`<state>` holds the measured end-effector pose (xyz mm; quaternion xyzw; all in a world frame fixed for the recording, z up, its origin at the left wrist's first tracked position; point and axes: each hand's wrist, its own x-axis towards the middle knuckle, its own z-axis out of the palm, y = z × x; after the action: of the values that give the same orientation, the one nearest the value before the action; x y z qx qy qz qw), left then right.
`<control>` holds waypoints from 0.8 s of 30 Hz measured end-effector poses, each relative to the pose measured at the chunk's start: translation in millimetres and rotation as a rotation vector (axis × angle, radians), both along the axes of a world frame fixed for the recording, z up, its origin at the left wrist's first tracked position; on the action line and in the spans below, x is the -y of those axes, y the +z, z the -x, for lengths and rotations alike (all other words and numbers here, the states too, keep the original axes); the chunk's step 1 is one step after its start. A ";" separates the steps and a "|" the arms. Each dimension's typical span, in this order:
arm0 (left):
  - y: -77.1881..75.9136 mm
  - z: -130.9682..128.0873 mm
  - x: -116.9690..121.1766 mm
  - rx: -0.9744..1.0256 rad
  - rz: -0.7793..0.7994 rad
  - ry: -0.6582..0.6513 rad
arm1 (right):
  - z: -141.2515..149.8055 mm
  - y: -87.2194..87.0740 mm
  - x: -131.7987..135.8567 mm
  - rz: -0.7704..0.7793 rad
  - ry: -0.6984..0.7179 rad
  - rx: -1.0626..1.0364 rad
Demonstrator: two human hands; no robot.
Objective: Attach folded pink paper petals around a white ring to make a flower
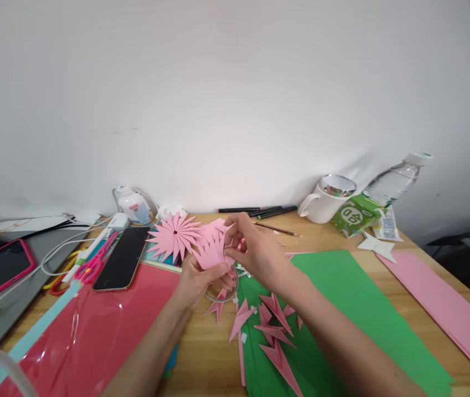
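My left hand [197, 278] is closed on a pink folded-paper fan [210, 251] made of pointed pieces joined side by side. At the fan's right edge, the fingers of my right hand [249, 245] pinch the paper; whether a separate piece is between them is hidden. Behind and left of the fan lies a finished-looking pink paper pinwheel [175, 234] with many points around a small dark centre. Below my hands a ring-shaped tape roll [222, 295] rests on the wooden table. Several loose pink folded pieces [276, 331] are scattered near my right forearm, with small white bits among them.
Green paper sheets [351, 309] lie under my right arm, pink strips [437, 309] farther right. A white mug [328, 201], green box [354, 215] and tilted water bottle [396, 179] stand at the back right. Leftward are a black phone [122, 259], pink scissors [96, 262] and red paper [94, 325].
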<state>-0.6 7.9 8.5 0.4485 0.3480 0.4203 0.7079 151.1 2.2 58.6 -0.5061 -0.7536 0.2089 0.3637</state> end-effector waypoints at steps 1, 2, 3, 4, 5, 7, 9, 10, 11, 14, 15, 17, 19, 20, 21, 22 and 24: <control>1.3 0.1 0.4 0.015 0.004 -0.007 | 0.6 0.8 1.3 -0.007 0.010 -0.004; 2.3 0.2 0.9 0.029 0.009 -0.010 | 1.5 1.4 2.5 -0.014 0.015 -0.008; 3.0 0.1 1.4 0.043 0.015 -0.010 | 2.4 2.0 3.8 -0.020 0.018 -0.011; 3.4 -0.1 2.0 0.053 0.020 -0.009 | 3.2 2.5 4.9 -0.026 0.017 -0.013; 3.6 -0.4 2.5 0.060 0.026 -0.011 | 3.8 3.0 6.0 -0.032 0.015 -0.016; 3.8 -0.9 3.4 0.068 0.033 -0.011 | 3.6 4.2 7.7 -0.035 0.027 -0.035; 4.0 -1.1 3.6 0.078 0.031 0.004 | 1.2 6.4 8.9 -0.020 0.056 -0.080; 4.2 -1.0 3.5 0.083 0.027 0.015 | -0.6 8.1 9.4 -0.008 0.069 -0.111; 4.5 -0.6 3.3 0.085 0.023 0.023 | -2.7 10.2 9.7 0.007 0.083 -0.140; 5.7 1.1 2.8 0.070 0.032 0.023 | -9.0 18.4 10.1 0.059 0.109 -0.157; 6.1 1.6 2.9 0.062 0.039 0.021 | -10.7 21.0 10.2 0.076 0.109 -0.128; 7.0 2.2 3.3 0.047 0.047 0.025 | -12.9 24.8 10.1 0.097 0.099 -0.043; 7.5 2.1 3.8 0.032 0.047 0.041 | -13.5 26.0 10.0 0.107 0.076 0.030; 7.3 1.9 4.0 0.022 0.044 0.052 | -13.4 25.8 9.9 0.114 0.065 0.056; 6.8 1.7 4.0 0.010 0.038 0.063 | -12.9 25.4 9.8 0.123 0.054 0.079; 5.9 1.5 3.8 -0.003 0.027 0.074 | -12.4 25.0 9.7 0.135 0.042 0.099; 3.2 1.3 3.0 -0.026 -0.001 0.092 | -11.3 24.7 9.7 0.175 0.019 0.103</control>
<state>-1.9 4.9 11.7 0.4376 0.3774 0.4467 0.6830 162.4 -7.6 83.4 -0.5388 -0.7549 0.2512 0.2771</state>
